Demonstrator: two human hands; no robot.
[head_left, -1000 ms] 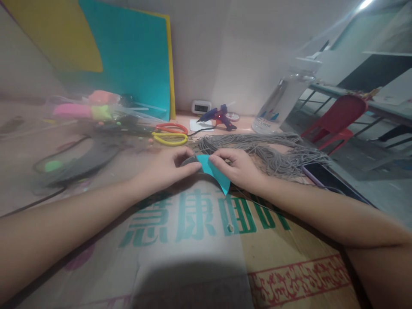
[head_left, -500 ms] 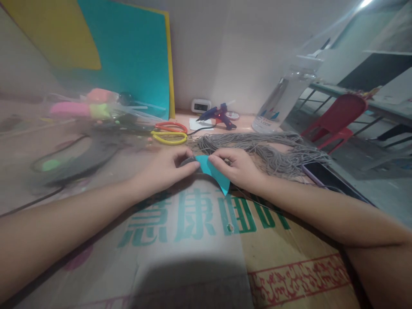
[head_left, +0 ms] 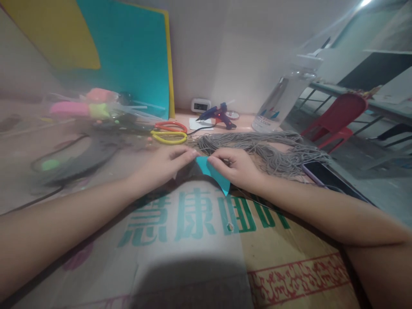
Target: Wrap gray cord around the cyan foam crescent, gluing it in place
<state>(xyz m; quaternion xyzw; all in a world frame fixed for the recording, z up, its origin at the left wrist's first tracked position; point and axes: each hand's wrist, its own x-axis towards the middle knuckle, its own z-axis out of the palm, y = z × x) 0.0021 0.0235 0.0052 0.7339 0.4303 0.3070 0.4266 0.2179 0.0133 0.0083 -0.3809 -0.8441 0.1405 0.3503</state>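
Note:
My right hand (head_left: 236, 166) pinches a small turquoise piece of craft sheet (head_left: 219, 175) between thumb and fingers; its pointed lower corner hangs free over the cardboard. My left hand (head_left: 174, 161) is closed, thumb against forefinger, at the upper left corner of that piece. Below the left thumb shows a dark grey piece (head_left: 190, 172), blurred and partly hidden by the hand, which meets the turquoise sheet. Whether the two are joined I cannot tell. Both hands are just above a cardboard sheet (head_left: 193, 262) printed with green characters.
Scissors with red and yellow handles (head_left: 170, 133) lie beyond my hands, near a blue glue gun (head_left: 217, 115) and small clock (head_left: 201, 105). Grey cord (head_left: 273, 148), a phone (head_left: 334, 180) and clear bottle (head_left: 280, 101) are at right. Bagged coloured materials (head_left: 86, 107) lie left.
My left thumb and forefinger have shifted up and closed together at the sheet's corner. The grey piece that was between them now shows below the thumb. My right hand has hardly moved.

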